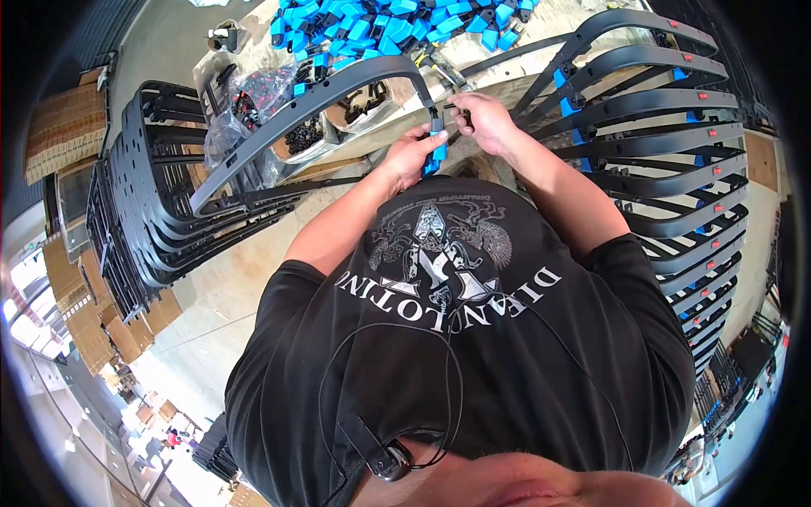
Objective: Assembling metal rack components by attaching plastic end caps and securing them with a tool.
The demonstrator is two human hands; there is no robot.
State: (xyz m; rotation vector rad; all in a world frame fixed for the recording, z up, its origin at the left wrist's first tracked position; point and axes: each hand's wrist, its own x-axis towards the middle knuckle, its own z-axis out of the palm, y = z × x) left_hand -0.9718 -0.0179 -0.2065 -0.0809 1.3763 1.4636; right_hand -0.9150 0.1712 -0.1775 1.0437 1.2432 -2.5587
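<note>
My left hand is closed around a blue plastic end piece just in front of my chest. This piece sits at the lower end of a black curved tubular frame, which arches away to the left over the bench. Right beside it, my right hand is pinched close to the joint between tube and blue piece. Something small and dark shows at its fingertips, too small to name. A metal hand tool lies on the bench just beyond that hand.
A heap of blue plastic pieces covers the far bench. Clear plastic bags and a box of small black parts sit nearer. Stacked black frames stand left and right, the right ones bearing blue pieces. Cardboard stacks stand far left.
</note>
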